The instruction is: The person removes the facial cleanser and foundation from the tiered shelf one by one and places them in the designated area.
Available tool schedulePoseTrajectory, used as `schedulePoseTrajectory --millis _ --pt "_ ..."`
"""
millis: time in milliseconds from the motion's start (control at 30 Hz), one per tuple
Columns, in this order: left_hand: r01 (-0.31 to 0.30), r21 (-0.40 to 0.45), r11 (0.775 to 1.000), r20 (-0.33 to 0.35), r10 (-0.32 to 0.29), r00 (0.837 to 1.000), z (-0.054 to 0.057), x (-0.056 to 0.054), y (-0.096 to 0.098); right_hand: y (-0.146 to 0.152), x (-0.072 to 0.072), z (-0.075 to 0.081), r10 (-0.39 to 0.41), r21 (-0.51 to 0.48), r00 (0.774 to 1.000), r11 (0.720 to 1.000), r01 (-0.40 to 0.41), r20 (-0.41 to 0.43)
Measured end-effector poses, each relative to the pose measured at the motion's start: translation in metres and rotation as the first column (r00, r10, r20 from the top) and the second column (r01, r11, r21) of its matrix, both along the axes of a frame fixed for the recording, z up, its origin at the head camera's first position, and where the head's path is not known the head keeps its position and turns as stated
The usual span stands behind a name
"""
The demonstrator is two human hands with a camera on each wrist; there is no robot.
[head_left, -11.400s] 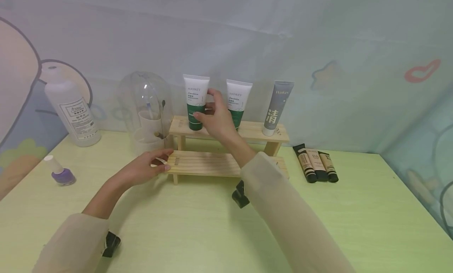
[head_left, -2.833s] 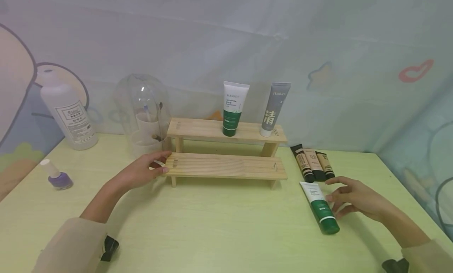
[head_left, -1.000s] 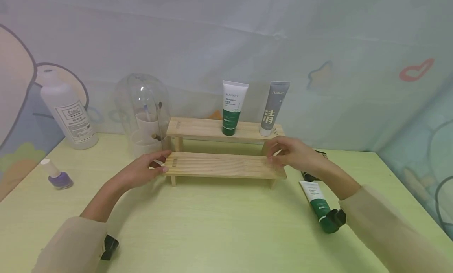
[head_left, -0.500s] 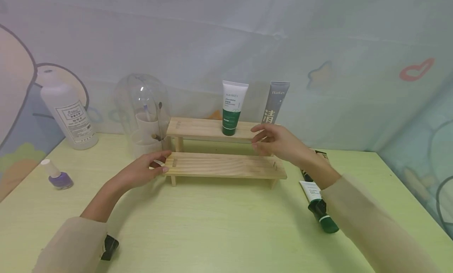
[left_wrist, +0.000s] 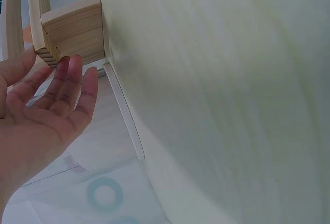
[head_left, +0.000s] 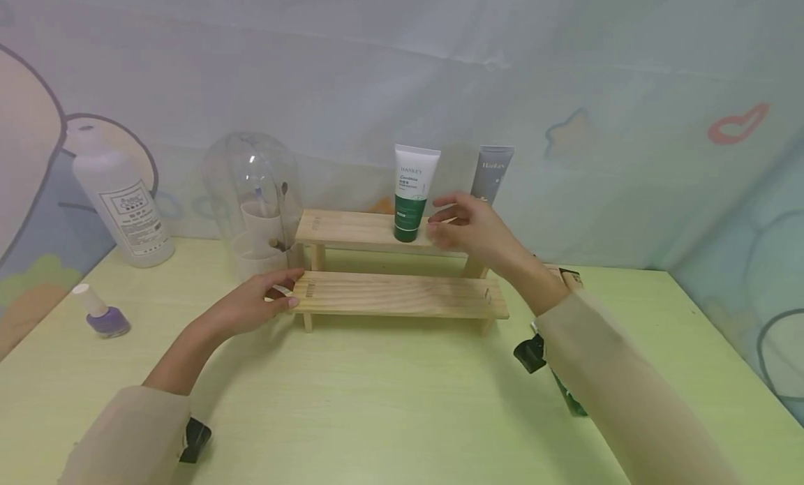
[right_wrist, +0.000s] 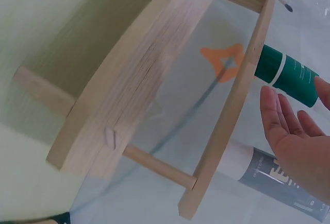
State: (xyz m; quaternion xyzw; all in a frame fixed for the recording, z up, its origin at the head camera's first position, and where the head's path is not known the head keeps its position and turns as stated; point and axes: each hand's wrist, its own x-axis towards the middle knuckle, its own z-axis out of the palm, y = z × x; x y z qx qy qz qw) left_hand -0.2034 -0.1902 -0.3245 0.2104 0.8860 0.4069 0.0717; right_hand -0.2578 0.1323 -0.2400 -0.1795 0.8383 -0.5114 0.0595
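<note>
My left hand (head_left: 257, 303) holds the left end of a two-tier wooden display stand (head_left: 402, 293), thumb and index finger at its lower board's corners. On the upper board a white-and-green squeeze tube (head_left: 412, 192) stands upright on its cap. Just right of it is my right hand (head_left: 471, 227), fingers and thumb apart beside its green lower part. The right wrist view has that tube's green end (right_wrist: 289, 74) close to the fingertips. Behind this hand a grey squeeze tube (head_left: 493, 171) stands, its bottom hidden. A second white-and-green tube (head_left: 570, 400) lies on the table, mostly covered by the right sleeve.
Small flat makeup tubes (head_left: 569, 278) lie right of the stand, partly behind the right forearm. At left are a large white bottle (head_left: 125, 206), a purple nail polish bottle (head_left: 108, 320) and a clear dome (head_left: 248, 167) over cups with brushes. A printed cloth hangs behind the table.
One white-and-green tube has gone from the upper board's left to the table at right. My right hand has since left it and come up to the other tube. My left hand has stayed.
</note>
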Motion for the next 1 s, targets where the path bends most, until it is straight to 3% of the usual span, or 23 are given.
schedulePoseTrajectory --millis 567,1000 --pt "-0.003 0.004 1.000 0.007 0.003 1.000 0.001 0.001 0.000 -0.023 -0.011 -0.007 -0.079 -0.126 0.997 0.989 0.077 -0.013" --pt "-0.011 0.009 1.000 0.007 0.011 1.000 0.001 0.001 0.001 -0.030 -0.013 -0.011 -0.111 -0.155 0.994 0.982 0.108 -0.006"
